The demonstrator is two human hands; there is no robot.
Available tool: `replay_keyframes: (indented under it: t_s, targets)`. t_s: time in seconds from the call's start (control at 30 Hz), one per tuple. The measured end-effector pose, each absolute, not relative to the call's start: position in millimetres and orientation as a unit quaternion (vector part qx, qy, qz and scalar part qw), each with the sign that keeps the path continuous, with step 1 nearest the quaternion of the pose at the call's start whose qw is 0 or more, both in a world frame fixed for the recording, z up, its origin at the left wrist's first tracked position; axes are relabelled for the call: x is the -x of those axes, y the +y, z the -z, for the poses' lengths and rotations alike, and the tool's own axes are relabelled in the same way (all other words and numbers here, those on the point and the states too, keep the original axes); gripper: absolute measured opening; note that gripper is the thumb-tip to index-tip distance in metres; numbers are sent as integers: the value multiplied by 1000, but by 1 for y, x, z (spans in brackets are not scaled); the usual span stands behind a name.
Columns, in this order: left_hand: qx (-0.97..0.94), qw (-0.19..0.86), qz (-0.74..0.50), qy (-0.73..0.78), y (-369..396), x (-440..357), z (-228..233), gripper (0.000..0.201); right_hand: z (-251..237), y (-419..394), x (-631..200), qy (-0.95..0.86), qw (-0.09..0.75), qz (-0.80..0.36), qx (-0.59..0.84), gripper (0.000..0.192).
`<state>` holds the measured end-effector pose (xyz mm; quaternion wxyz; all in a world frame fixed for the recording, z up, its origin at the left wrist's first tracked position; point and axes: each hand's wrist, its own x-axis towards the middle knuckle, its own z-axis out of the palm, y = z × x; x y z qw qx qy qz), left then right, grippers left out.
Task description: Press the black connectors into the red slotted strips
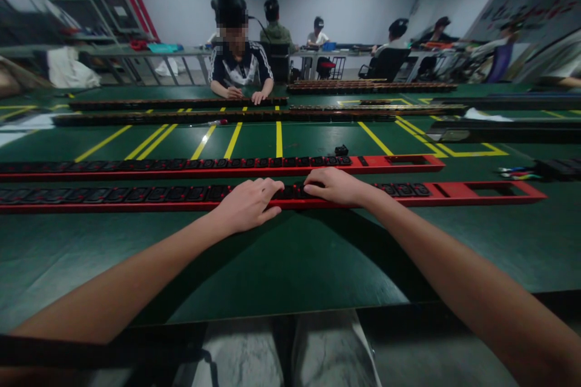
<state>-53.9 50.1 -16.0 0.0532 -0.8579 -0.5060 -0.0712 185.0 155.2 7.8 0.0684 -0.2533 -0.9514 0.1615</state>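
Note:
Two long red strips filled with black socket modules lie across the green table. My left hand [249,202] rests on the near red strip [458,192], fingers curled over its front edge and pressing on the black sockets. My right hand [334,185] lies just to the right on the same strip, fingers flat on the sockets. The far red strip [390,162] runs parallel behind it. A loose black socket module [341,150] sits on the table just beyond the far strip. Empty cut-outs show at the right ends of both strips.
A person [238,63] sits across the table, hands on a dark strip [177,103]. More dark strips [372,87] lie beyond, over yellow floor-style markings. Coloured pens [517,173] and black parts lie at right. Other people sit at far benches.

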Motion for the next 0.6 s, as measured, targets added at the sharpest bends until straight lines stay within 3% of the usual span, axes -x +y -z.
replay_keyframes:
  t_s: [0.6]
  targets:
    - [858,49,70,-507,50,53,16,37,-8,155,-186,-953,65,-156,252,41]
